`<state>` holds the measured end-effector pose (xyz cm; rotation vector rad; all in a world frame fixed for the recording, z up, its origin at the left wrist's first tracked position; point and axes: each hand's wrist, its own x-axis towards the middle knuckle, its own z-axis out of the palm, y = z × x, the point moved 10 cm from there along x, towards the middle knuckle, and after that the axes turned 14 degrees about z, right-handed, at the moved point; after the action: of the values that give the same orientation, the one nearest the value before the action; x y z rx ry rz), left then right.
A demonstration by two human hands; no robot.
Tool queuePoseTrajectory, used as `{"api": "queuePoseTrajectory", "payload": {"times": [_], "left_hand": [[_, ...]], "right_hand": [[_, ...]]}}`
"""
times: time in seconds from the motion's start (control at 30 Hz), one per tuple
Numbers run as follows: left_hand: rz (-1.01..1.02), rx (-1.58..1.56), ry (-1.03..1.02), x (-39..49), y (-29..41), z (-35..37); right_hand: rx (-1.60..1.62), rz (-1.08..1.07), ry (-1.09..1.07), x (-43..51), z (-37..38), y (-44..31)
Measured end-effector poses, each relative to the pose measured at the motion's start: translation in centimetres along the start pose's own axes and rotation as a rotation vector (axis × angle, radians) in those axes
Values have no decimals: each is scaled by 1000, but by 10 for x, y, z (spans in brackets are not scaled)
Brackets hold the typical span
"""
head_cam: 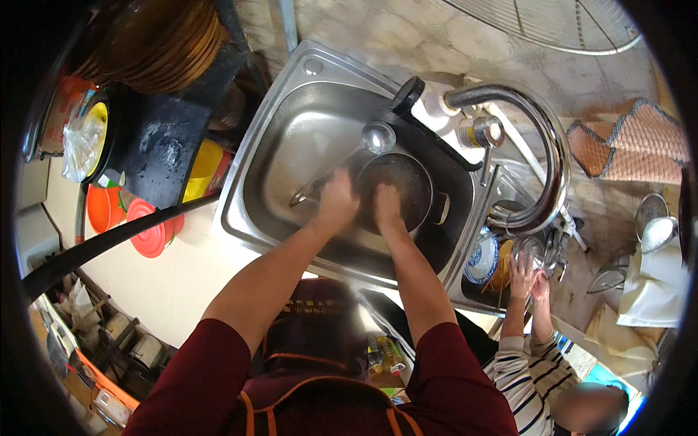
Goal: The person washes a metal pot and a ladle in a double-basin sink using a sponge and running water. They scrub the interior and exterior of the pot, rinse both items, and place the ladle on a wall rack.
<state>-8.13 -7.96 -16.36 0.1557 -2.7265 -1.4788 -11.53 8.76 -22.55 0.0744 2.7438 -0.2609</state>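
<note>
A dark round metal pot [417, 180] with a side handle sits in the stainless steel sink basin [294, 125]. My right hand [388, 204] reaches over its near rim into the interior, fingers pointing down and blurred. At the pot's left edge is my left hand [339, 199], curled and smeared by motion; whether it grips the rim or anything else I cannot tell. Behind the pot lies a metal ladle [378, 136], its handle running down to the left, partly covered by my left hand.
A chrome faucet [561, 158] arches over the right side. Another person's hands [526, 278] handle a clear vessel above a smaller basin holding a blue-and-white bowl [482, 256]. Stacked brown round items [180, 49] stand on a dark shelf [158, 141] at left. Red buckets [150, 226] sit below.
</note>
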Motion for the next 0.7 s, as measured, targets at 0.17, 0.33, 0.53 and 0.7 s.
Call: {"api": "queuePoseTrajectory", "payload": {"times": [0.17, 0.33, 0.53, 0.7], "left_hand": [[18, -63, -51, -3, -1, 7], [40, -100, 17, -3, 4, 7], [-18, -98, 28, -3, 2, 3], [-106, -64, -18, -4, -3, 7]], "right_hand": [[-73, 229, -11, -12, 6, 44], [137, 200, 139, 29, 23, 21], [240, -216, 84, -29, 27, -2], [-4, 162, -97, -22, 0, 58]]}}
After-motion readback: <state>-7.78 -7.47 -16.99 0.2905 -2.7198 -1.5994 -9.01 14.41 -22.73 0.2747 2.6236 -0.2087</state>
